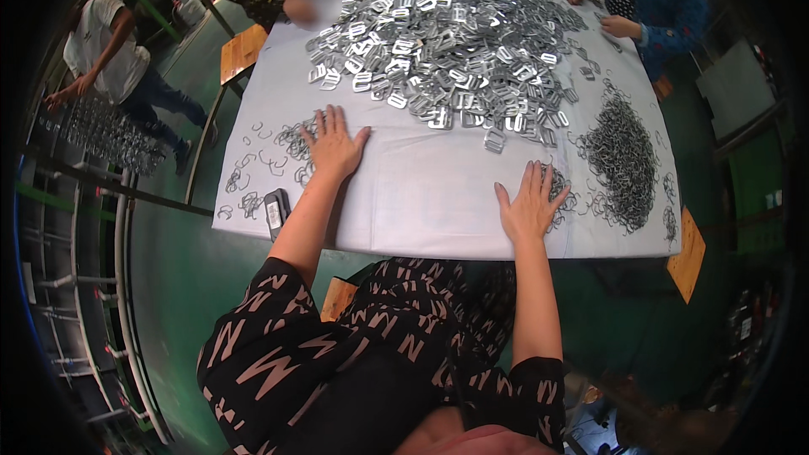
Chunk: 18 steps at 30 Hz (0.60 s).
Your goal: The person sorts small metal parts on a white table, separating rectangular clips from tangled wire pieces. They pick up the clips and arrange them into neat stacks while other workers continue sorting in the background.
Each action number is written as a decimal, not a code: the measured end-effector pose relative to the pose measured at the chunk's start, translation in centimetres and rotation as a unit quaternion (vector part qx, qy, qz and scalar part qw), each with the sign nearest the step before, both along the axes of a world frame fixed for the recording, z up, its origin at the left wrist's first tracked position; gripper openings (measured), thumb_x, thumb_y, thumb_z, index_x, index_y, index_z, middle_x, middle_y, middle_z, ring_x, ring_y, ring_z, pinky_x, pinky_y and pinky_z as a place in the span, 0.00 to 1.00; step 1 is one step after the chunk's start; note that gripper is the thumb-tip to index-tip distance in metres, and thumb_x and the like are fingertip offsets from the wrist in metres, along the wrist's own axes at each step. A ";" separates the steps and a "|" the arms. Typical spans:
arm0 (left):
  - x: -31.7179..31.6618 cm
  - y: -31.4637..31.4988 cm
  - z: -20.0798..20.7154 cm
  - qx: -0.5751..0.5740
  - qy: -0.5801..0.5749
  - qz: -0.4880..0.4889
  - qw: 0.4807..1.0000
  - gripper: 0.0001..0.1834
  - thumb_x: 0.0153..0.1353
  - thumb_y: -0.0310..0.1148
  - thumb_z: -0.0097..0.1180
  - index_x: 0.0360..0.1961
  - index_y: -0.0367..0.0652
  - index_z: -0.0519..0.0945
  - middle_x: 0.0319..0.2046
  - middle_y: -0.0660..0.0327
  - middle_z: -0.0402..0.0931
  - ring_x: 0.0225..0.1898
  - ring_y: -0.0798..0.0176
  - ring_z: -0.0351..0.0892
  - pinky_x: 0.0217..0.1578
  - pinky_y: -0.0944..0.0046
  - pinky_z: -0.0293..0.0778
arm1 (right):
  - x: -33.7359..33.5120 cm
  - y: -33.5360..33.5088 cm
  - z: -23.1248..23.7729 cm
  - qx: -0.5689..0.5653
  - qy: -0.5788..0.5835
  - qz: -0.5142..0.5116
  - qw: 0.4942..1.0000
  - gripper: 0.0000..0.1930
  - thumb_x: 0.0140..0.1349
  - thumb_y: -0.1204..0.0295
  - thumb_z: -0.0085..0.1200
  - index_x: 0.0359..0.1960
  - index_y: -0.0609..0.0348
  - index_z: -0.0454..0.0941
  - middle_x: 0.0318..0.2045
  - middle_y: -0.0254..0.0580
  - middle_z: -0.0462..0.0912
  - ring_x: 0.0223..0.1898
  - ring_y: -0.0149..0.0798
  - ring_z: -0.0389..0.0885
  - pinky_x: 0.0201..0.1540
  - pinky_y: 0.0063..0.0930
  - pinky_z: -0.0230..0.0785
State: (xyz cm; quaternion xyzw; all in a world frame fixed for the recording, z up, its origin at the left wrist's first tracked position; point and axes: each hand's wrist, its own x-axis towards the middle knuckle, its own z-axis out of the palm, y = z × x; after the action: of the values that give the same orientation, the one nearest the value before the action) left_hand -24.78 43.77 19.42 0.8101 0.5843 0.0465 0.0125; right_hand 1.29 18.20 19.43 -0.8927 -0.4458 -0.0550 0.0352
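Both of my hands rest palm down on a white-covered table (421, 202), fingers spread and nothing held. Under and beside the fingers of my left hand (335, 150) lie small bent wire hooks (291, 141), with more scattered toward the table's left edge. My right hand (531, 206) lies next to a small cluster of the same hooks (560, 190), partly covering it. Beyond my hands spreads a large heap of flat silver metal buckles (447, 50) with slots. To the right of my right hand is a dense pile of dark wire hooks (622, 160).
A small black device (275, 209) lies by my left forearm. Across the table, a person in a blue patterned sleeve (674, 8) works at the right, another at the far left. Someone in a white shirt (105, 34) stands by a rack. Wooden stools (243, 52) flank the table.
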 end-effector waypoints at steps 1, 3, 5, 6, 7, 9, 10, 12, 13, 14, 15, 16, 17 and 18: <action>0.6 -0.1 0.1 0.027 0.004 -0.009 1.000 0.43 0.66 0.60 0.38 0.72 0.39 0.53 0.73 0.52 0.47 0.75 0.50 0.38 0.68 0.31 0.30 | 0.3 -0.1 0.0 0.005 -0.001 -0.012 1.000 0.43 0.65 0.39 0.37 0.69 0.65 0.56 0.71 0.44 0.56 0.75 0.47 0.40 0.70 0.66 0.20; 1.5 -0.5 0.5 0.079 0.008 -0.024 0.997 0.39 0.66 0.54 0.45 0.70 0.38 0.57 0.72 0.49 0.50 0.74 0.49 0.43 0.68 0.30 0.33 | 0.6 -0.3 0.0 0.014 -0.005 -0.032 0.999 0.43 0.66 0.39 0.37 0.69 0.65 0.57 0.71 0.45 0.57 0.75 0.47 0.40 0.70 0.66 0.21; 4.8 -2.4 1.0 0.087 -0.091 -0.169 0.978 0.32 0.62 0.44 0.54 0.64 0.39 0.66 0.65 0.48 0.63 0.69 0.45 0.56 0.68 0.38 0.47 | 0.7 -0.1 0.1 0.012 -0.008 -0.047 0.999 0.42 0.66 0.40 0.37 0.69 0.66 0.57 0.70 0.45 0.58 0.75 0.47 0.42 0.70 0.67 0.22; 6.8 -3.9 1.1 0.077 -0.244 -0.279 0.926 0.24 0.56 0.33 0.59 0.54 0.36 0.74 0.53 0.47 0.74 0.56 0.44 0.71 0.59 0.46 0.65 | 0.7 -0.2 0.0 0.009 -0.011 -0.053 0.998 0.42 0.66 0.40 0.37 0.68 0.66 0.58 0.70 0.45 0.58 0.75 0.47 0.43 0.70 0.67 0.23; 9.1 -6.2 2.6 0.033 -0.261 -0.344 0.901 0.21 0.53 0.29 0.60 0.49 0.36 0.77 0.47 0.48 0.77 0.50 0.45 0.75 0.51 0.53 0.72 | 0.7 -0.3 -0.2 0.017 -0.010 -0.053 0.998 0.41 0.66 0.41 0.38 0.68 0.65 0.58 0.70 0.46 0.58 0.75 0.47 0.43 0.70 0.67 0.23; 13.4 -8.3 1.4 0.074 -0.309 -0.466 0.826 0.21 0.53 0.32 0.63 0.48 0.36 0.77 0.44 0.51 0.77 0.47 0.48 0.76 0.47 0.53 0.73 | 0.7 -0.3 -0.3 0.038 -0.014 -0.049 0.998 0.40 0.66 0.41 0.38 0.68 0.62 0.60 0.70 0.46 0.59 0.74 0.47 0.44 0.70 0.67 0.24; 15.4 -8.9 1.2 0.079 -0.320 -0.484 0.811 0.21 0.53 0.33 0.63 0.48 0.36 0.78 0.43 0.52 0.77 0.47 0.49 0.75 0.47 0.53 0.73 | 0.7 -0.4 -0.3 0.060 -0.027 -0.041 0.997 0.38 0.65 0.43 0.41 0.67 0.61 0.61 0.69 0.47 0.60 0.74 0.48 0.46 0.70 0.67 0.25; 18.0 -9.7 0.3 0.092 -0.298 -0.461 0.831 0.18 0.53 0.33 0.63 0.44 0.36 0.78 0.44 0.52 0.77 0.49 0.50 0.75 0.46 0.54 0.73 | 0.5 -0.8 -0.4 0.100 -0.049 -0.026 0.993 0.36 0.64 0.45 0.45 0.65 0.59 0.65 0.67 0.48 0.63 0.73 0.50 0.49 0.70 0.67 0.28; 18.6 -9.5 0.0 0.080 -0.272 -0.451 0.846 0.17 0.54 0.33 0.62 0.43 0.37 0.79 0.43 0.52 0.78 0.48 0.50 0.76 0.46 0.54 0.74 | 0.5 -1.0 -0.3 0.127 -0.053 -0.013 0.990 0.34 0.62 0.47 0.48 0.63 0.58 0.67 0.65 0.49 0.65 0.71 0.50 0.52 0.70 0.67 0.30; 19.1 -9.3 0.0 0.066 -0.241 -0.443 0.861 0.16 0.55 0.34 0.62 0.43 0.37 0.79 0.43 0.53 0.78 0.46 0.49 0.76 0.45 0.54 0.75 | 0.4 -1.3 -0.4 0.155 -0.053 -0.003 0.986 0.32 0.61 0.50 0.50 0.61 0.58 0.69 0.64 0.49 0.67 0.70 0.51 0.54 0.70 0.67 0.33; 19.4 -9.1 0.0 0.053 -0.210 -0.433 0.875 0.15 0.55 0.34 0.61 0.42 0.38 0.79 0.43 0.53 0.79 0.45 0.48 0.77 0.45 0.54 0.75 | 0.3 -1.4 -0.4 0.183 -0.053 0.009 0.982 0.30 0.60 0.52 0.53 0.59 0.57 0.71 0.62 0.50 0.68 0.69 0.52 0.57 0.70 0.67 0.35; 19.4 -8.7 0.1 0.046 -0.227 -0.422 0.876 0.14 0.56 0.34 0.61 0.41 0.38 0.79 0.41 0.53 0.79 0.42 0.47 0.78 0.43 0.54 0.76 | 0.2 -1.3 -0.3 0.203 -0.057 0.021 0.977 0.28 0.59 0.54 0.55 0.57 0.58 0.72 0.60 0.49 0.70 0.67 0.52 0.59 0.69 0.67 0.37; 19.3 -8.4 0.3 0.037 -0.244 -0.413 0.877 0.12 0.57 0.34 0.60 0.39 0.38 0.79 0.39 0.54 0.80 0.40 0.45 0.79 0.41 0.54 0.76 | 0.2 -1.4 -0.3 0.221 -0.061 0.029 0.973 0.26 0.58 0.56 0.56 0.55 0.58 0.74 0.58 0.49 0.71 0.66 0.52 0.61 0.69 0.66 0.39; 19.1 -8.2 0.5 0.027 -0.261 -0.402 0.877 0.11 0.57 0.34 0.60 0.37 0.37 0.79 0.37 0.54 0.80 0.38 0.44 0.80 0.39 0.53 0.77 | 0.3 -1.4 -0.4 0.239 -0.066 0.040 0.968 0.24 0.57 0.59 0.57 0.52 0.58 0.75 0.56 0.49 0.72 0.64 0.52 0.63 0.69 0.66 0.41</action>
State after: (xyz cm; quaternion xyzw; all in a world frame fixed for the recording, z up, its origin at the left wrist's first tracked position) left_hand -5.69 35.61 19.89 0.9338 0.1822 0.2629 0.1601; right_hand 1.60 16.76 19.04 -0.8346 -0.4561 -0.2171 0.2200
